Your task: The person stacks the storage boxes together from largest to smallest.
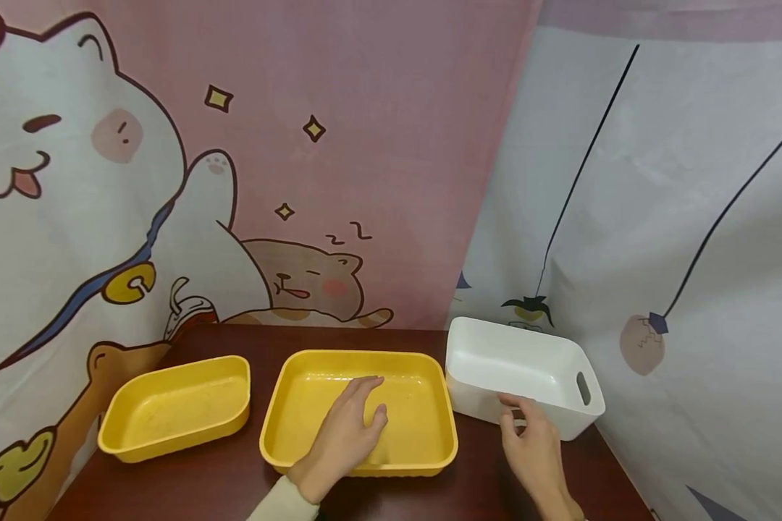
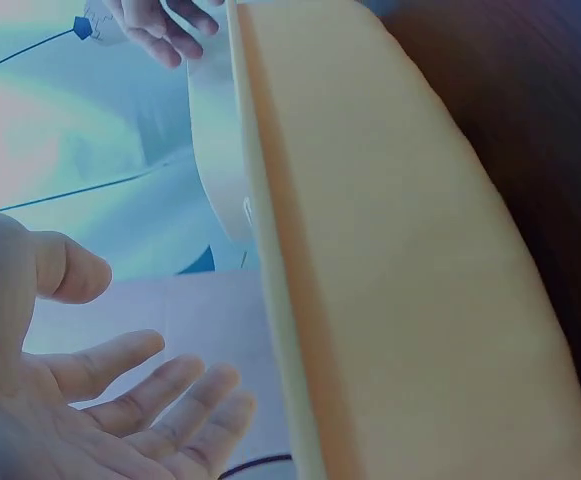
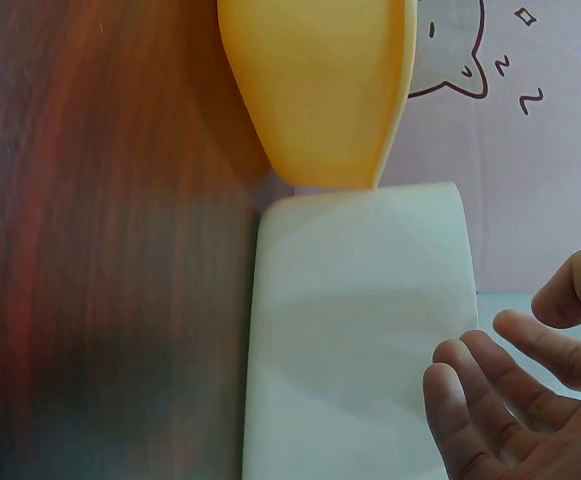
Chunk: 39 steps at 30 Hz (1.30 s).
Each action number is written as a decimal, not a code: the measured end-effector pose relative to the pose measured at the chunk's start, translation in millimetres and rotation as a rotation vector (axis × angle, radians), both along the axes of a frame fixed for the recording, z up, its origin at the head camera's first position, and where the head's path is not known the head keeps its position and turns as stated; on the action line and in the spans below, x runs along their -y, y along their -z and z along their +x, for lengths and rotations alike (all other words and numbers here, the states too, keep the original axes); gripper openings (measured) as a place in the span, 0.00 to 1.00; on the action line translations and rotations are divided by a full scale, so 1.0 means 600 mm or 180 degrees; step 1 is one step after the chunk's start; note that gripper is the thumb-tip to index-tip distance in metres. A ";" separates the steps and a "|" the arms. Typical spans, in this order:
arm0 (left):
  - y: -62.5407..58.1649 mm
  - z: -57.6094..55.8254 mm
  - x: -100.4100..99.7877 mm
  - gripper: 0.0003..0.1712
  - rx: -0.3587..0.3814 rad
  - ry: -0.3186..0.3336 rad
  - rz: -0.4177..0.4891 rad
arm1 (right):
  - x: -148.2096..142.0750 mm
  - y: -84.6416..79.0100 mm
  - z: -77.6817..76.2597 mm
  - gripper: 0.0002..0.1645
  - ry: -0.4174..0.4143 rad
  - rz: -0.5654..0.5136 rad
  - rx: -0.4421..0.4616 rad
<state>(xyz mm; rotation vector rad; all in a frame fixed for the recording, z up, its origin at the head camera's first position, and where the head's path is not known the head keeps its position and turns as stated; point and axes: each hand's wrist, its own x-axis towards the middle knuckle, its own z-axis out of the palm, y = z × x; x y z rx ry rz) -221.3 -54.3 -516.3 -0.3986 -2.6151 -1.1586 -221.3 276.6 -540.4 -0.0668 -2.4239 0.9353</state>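
Observation:
In the head view my left hand (image 1: 347, 433) hovers over the large yellow tray (image 1: 358, 470), its fingers relaxed and nothing in its grasp. The left wrist view shows the same hand (image 2: 120, 390) with fingers spread beside the wall of the yellow tray (image 2: 400, 240). My right hand (image 1: 533, 447) is at the near side of the white bin (image 1: 472, 394), fingers loosely bent and holding nothing. In the right wrist view the right hand (image 3: 520, 390) is by the upper edge of the white bin (image 3: 360, 300); whether it touches the bin I cannot tell.
A smaller yellow tray (image 1: 176, 438) stands at the left on the dark brown table (image 1: 404, 499). The white bin sits close against the large tray's right side and has an oval handle hole. Behind the table hangs a pink cloth (image 1: 423, 145) with cartoon cats; a pale cloth (image 1: 710, 239) hangs at the right.

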 end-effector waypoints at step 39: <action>-0.017 -0.087 -0.166 0.30 0.0403 0.0347 -0.0092 | -0.141 -0.011 -0.037 0.21 0.0768 0.0090 -0.0445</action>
